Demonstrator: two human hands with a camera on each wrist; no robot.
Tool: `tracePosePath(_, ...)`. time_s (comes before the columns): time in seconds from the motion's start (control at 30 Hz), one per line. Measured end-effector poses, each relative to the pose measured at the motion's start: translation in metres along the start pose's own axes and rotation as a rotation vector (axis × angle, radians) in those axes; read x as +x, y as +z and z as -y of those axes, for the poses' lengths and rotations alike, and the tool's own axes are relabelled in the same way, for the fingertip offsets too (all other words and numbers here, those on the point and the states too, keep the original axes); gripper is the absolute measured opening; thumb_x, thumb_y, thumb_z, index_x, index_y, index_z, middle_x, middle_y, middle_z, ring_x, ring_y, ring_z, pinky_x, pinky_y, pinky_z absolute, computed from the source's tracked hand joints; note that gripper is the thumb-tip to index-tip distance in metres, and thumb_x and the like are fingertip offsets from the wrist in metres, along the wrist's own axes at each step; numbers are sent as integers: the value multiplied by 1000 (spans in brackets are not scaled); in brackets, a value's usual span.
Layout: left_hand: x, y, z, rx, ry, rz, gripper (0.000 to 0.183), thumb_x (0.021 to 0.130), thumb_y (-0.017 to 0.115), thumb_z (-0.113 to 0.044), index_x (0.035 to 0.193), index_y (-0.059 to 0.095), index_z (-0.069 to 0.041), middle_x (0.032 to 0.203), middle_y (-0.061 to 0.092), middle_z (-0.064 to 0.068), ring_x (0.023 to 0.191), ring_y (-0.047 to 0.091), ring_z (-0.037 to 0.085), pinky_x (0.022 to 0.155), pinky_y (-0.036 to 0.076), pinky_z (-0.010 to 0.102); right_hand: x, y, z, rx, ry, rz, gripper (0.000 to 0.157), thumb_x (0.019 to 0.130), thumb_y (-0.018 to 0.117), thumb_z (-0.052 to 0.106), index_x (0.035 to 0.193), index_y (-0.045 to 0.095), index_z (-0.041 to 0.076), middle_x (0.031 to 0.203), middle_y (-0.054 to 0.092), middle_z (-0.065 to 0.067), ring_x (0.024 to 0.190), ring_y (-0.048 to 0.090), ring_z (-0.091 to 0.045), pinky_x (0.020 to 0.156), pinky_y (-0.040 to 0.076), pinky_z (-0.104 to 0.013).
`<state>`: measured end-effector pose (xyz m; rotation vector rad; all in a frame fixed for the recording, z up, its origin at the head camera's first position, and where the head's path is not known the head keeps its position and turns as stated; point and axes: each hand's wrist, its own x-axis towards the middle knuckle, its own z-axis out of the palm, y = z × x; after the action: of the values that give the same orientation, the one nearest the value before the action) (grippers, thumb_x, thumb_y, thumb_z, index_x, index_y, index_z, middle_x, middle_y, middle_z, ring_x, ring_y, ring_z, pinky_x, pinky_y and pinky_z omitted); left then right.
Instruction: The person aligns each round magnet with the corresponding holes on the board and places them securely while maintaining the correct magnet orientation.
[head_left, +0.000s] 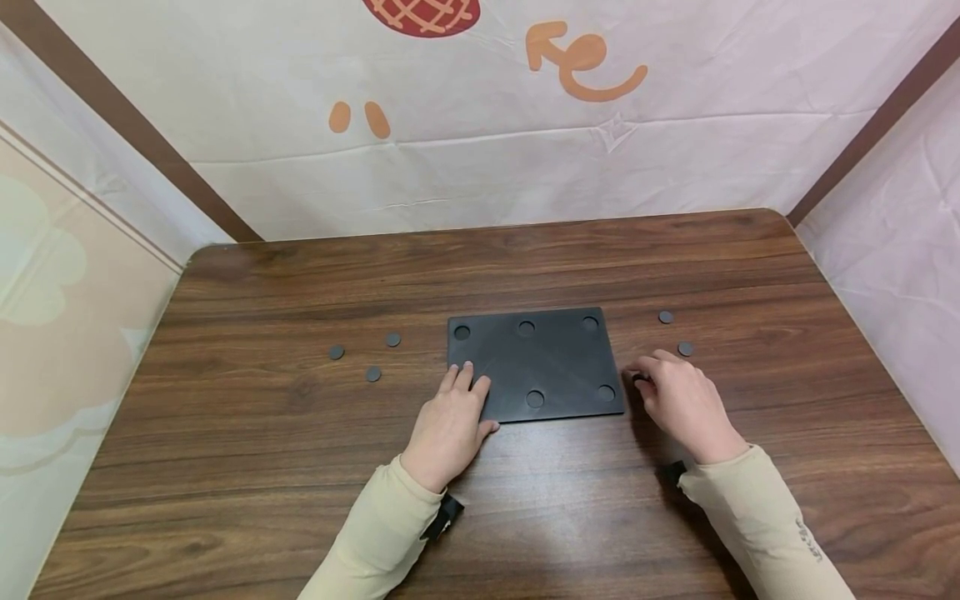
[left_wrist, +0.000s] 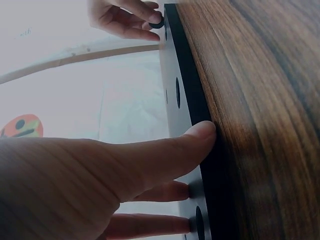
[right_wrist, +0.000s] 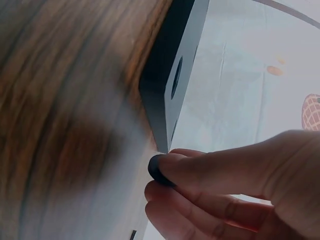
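One dark disc [right_wrist: 155,169] sits pinched in my right hand [head_left: 684,404], just right of the black board [head_left: 558,358]; my left hand [head_left: 448,425], fingers extended, rests over its near-left corner.

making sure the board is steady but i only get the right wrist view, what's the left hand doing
Observer: In the head view, the left hand rests on the left end of the board, covering its near left corner.

Operator: ok good, and are there any loose discs over to the left of the board

Observer: Yes, three small dark discs lie on the table there, apart from one another.
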<state>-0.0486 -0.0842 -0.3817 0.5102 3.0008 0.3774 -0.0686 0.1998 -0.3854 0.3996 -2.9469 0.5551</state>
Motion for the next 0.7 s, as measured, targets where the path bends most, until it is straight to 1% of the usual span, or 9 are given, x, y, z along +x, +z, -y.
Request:
tracePosePath(0.17,0,1,0,0,1,0,51,82,76,-26,123,61,-2,136,51,27,128,47,42,82,55,46,0,0,3,15,-20,-11,19,79,69,-4,95,73,5,80,62,-7,64,63,-30,54,49,-46)
tracePosePath(0.33,0,1,1,6,2,-7,50,82,76,-27,123,62,-2,135,51,27,128,48,42,82,55,46,2,2,4,70,-64,-29,17,78,70,-7,92,73,2,79,64,-7,67,62,-22,59,51,-41)
tracePosePath(0.43,0,1,1,6,2,-8,50,81,77,-27,122,62,-2,135,52,27,128,48,41,82,55,45,2,3,5,95,-81,-29,16,77,71,-8,91,73,1,78,64,-6,67,60,-17,60,50,-37)
tracePosePath(0.57,0,2,1,1,4,-12,50,81,77,-27,122,62,-2,135,52,27,128,48,42,83,55,46,3,4,7,107,-91,-22,14,76,72,-7,88,72,1,78,63,-5,66,59,-14,59,49,-34)
tracePosePath(0.7,0,2,1,-2,4,-12,50,81,77,-27,122,62,-2,135,52,27,128,48,42,84,55,46,3,4,8,125,-96,-10,13,77,73,-6,86,72,2,78,62,-5,67,59,-14,60,50,-34)
